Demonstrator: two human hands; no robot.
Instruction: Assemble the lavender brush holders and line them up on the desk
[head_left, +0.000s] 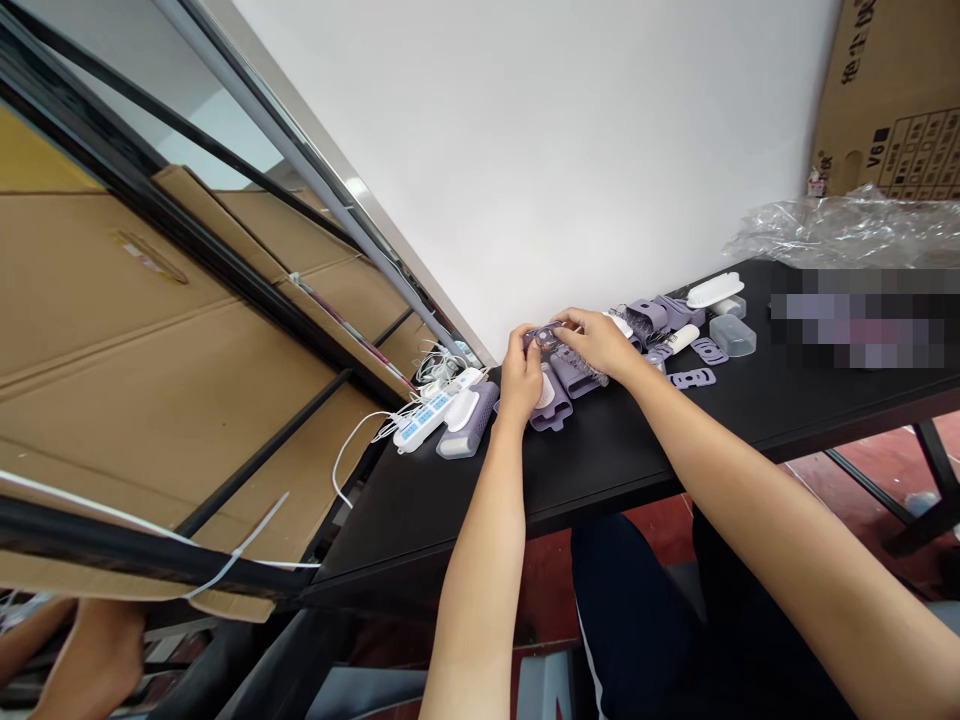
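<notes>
Both ends of a small flat purple piece with round openings are pinched in the fingers, the left end by the left hand and the right end by the right hand. It is held just above the far side of a black counter, close to the white wall. A dark bristly strip shows just under the right hand; what it rests on is hard to tell.

Between the forearms, open purple housings lie side by side. Just left of the left wrist is a purple case with a clear near end and a white oval part on top. A white power strip lies left of that, with tangled white cables at its far end.

Right of the right hand are more purple parts, a white roller, two flat purple plates, a clear plastic cup and, farther back, a white oval cover. Toward the far right, crumpled clear wrap lies before a cardboard box; the patch nearer is blurred out.
</notes>
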